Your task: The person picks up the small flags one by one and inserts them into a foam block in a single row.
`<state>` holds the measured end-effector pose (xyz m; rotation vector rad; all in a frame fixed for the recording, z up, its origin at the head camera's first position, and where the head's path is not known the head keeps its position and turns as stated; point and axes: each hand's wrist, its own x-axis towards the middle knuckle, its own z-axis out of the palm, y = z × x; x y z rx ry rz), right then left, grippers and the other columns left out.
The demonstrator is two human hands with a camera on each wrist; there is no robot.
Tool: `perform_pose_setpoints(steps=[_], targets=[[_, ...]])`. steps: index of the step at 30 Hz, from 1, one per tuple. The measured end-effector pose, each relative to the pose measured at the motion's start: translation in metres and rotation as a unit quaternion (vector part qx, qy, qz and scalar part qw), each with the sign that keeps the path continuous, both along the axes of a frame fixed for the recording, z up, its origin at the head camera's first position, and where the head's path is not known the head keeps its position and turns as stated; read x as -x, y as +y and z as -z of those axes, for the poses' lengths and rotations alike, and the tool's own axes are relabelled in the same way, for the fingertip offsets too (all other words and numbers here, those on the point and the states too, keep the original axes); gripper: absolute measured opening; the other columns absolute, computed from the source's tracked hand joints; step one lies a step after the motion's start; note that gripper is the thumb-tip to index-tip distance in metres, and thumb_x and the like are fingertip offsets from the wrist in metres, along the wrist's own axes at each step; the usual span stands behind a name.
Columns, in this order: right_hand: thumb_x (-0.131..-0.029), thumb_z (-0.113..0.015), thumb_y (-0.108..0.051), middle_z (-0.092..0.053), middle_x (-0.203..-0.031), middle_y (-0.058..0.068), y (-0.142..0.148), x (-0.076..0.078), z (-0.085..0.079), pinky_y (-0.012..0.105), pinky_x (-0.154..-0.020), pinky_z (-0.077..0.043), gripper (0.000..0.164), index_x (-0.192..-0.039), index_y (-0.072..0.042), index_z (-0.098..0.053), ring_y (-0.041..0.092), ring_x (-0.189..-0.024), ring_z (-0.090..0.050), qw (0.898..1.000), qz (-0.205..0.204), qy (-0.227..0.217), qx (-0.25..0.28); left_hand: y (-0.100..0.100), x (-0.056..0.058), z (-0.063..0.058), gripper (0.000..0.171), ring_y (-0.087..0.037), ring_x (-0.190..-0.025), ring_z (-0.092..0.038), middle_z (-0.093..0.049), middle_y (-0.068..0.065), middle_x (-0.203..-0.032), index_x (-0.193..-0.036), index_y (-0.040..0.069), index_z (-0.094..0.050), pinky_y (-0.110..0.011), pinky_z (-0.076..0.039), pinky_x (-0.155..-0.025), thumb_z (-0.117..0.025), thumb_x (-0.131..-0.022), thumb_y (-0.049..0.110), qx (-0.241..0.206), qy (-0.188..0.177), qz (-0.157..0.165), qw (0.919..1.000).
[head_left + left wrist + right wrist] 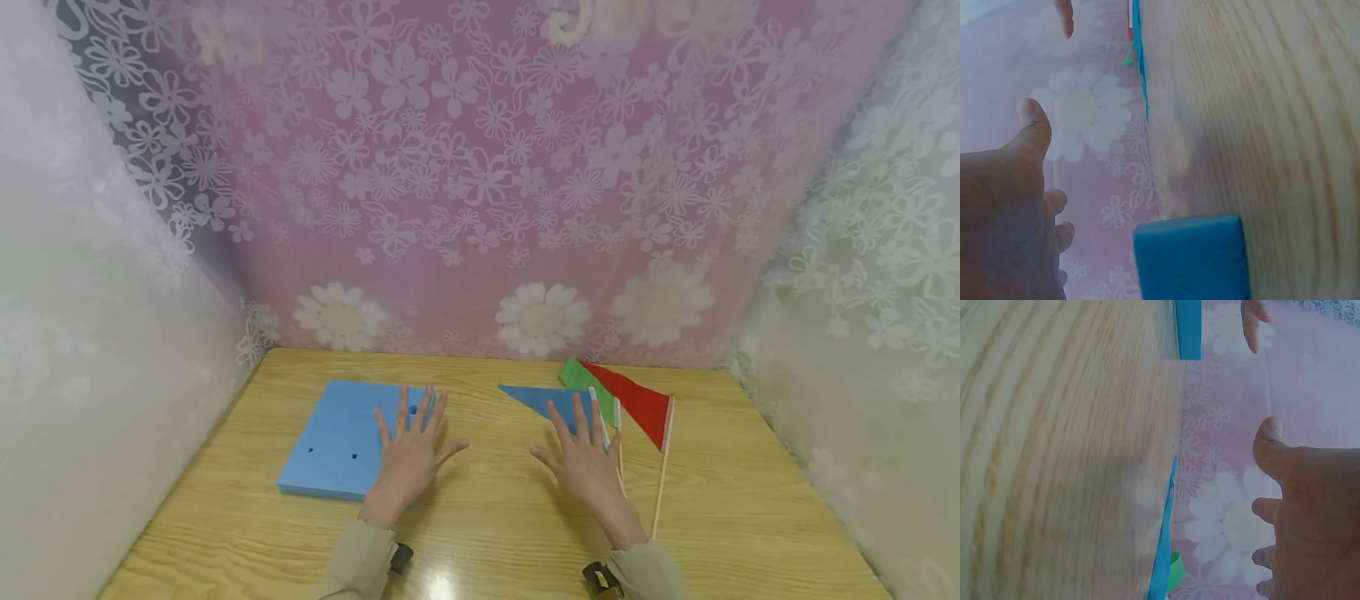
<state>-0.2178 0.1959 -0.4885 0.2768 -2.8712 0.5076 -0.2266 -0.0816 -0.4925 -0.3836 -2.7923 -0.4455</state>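
Observation:
My left hand [408,458], fingers spread and holding nothing, hovers over the right edge of a blue foam board [337,425]. Small holes [354,457] show in the board's face; its right part is hidden under the hand. My right hand [588,467] is also spread, with nothing in it, above a blue triangular flag [547,402] on a thin stick. Behind that flag lies a green flag [573,373], partly covered. A red flag [633,400] on a wooden stick [660,496] lies farther right. In the left wrist view a gap shows between the hand and the board [1191,259].
The wooden table [487,517] ends at the back against a pink flowered curtain [465,208]. Pale patterned cloth [885,350] hangs along the right side, and white cloth [135,333] along the left. Dark wrist devices [401,558] sit at both sleeves.

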Motion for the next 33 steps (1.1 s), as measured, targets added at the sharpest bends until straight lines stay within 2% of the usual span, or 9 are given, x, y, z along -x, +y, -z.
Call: perform_pose_setpoints(steps=[5,10,14,17,20,26,30,33], targets=[[-0.098,-0.065,-0.046,-0.019,-0.165,0.027,-0.008,-0.002,-0.010,0.083,-0.105,-0.018,0.077,-0.160,-0.015,-0.033,0.054,-0.150,-0.009,1.000,-0.001,-0.023,0.012,-0.004,0.003,-0.004,0.083,-0.042,-0.155,-0.006,-0.024,-0.008,-0.167,-0.163,0.020,-0.027,-0.078,-0.008,-0.113,-0.056,-0.096,0.059,0.000,-0.005,0.025,0.9997],[-0.099,-0.065,-0.042,-0.046,-0.151,0.026,-0.025,0.000,-0.014,0.073,-0.108,-0.032,0.065,-0.153,-0.011,-0.046,0.054,-0.142,-0.034,0.999,-0.028,-0.002,0.024,-0.024,0.007,-0.015,0.074,-0.041,-0.150,-0.028,-0.040,-0.014,-0.159,-0.160,0.014,-0.035,-0.076,-0.019,-0.112,-0.062,-0.099,0.047,-0.068,-0.012,0.065,0.9955],[-0.097,-0.068,-0.036,-0.061,-0.138,0.019,-0.044,0.001,-0.017,0.062,-0.107,-0.042,0.055,-0.143,-0.008,-0.057,0.048,-0.133,-0.050,0.997,-0.061,0.034,0.032,-0.051,0.009,-0.018,0.059,-0.037,-0.133,-0.054,-0.058,-0.016,-0.143,-0.151,0.009,-0.049,-0.063,-0.039,-0.110,-0.066,-0.100,0.034,-0.107,0.028,0.097,0.9890],[-0.096,-0.071,-0.033,-0.066,-0.132,0.016,-0.062,-0.002,-0.019,0.056,-0.101,-0.049,0.049,-0.137,-0.008,-0.063,0.043,-0.126,-0.057,0.994,-0.089,0.059,0.021,-0.074,0.010,-0.018,0.049,-0.035,-0.121,-0.063,-0.065,-0.014,-0.133,-0.142,0.007,-0.059,-0.054,-0.048,-0.104,-0.071,-0.098,0.024,-0.107,0.068,0.104,0.9864],[-0.096,-0.070,-0.033,-0.065,-0.132,0.015,-0.083,-0.005,-0.020,0.055,-0.099,-0.051,0.047,-0.137,-0.009,-0.063,0.042,-0.126,-0.057,0.991,-0.122,0.061,-0.009,-0.102,0.007,-0.017,0.045,-0.039,-0.121,-0.062,-0.067,-0.016,-0.130,-0.137,0.005,-0.063,-0.056,-0.048,-0.103,-0.074,-0.095,0.016,-0.099,0.086,0.090,0.9873],[-0.098,-0.066,-0.041,-0.056,-0.145,0.015,-0.123,-0.010,-0.016,0.060,-0.099,-0.049,0.054,-0.143,-0.012,-0.058,0.042,-0.137,-0.047,0.982,-0.180,0.007,-0.055,-0.156,-0.006,-0.011,0.047,-0.051,-0.126,-0.054,-0.065,-0.022,-0.132,-0.134,0.000,-0.064,-0.064,-0.042,-0.106,-0.077,-0.090,0.010,-0.069,0.080,0.066,0.9922],[-0.098,-0.065,-0.044,-0.052,-0.150,0.013,-0.142,-0.011,-0.010,0.058,-0.100,-0.050,0.058,-0.145,-0.012,-0.056,0.040,-0.140,-0.045,0.977,-0.199,-0.010,-0.070,-0.181,-0.017,-0.006,0.052,-0.055,-0.128,-0.050,-0.061,-0.026,-0.135,-0.134,-0.001,-0.063,-0.068,-0.040,-0.104,-0.080,-0.087,0.013,-0.038,0.057,0.047,0.9966],[-0.098,-0.062,-0.048,-0.048,-0.153,0.013,-0.153,-0.011,-0.007,0.057,-0.102,-0.048,0.062,-0.149,-0.013,-0.052,0.040,-0.143,-0.041,0.975,-0.207,-0.026,-0.076,-0.194,-0.025,-0.003,0.057,-0.057,-0.130,-0.046,-0.056,-0.027,-0.141,-0.137,-0.001,-0.061,-0.075,-0.038,-0.099,-0.080,-0.088,0.020,-0.023,0.018,0.030,0.9991]])
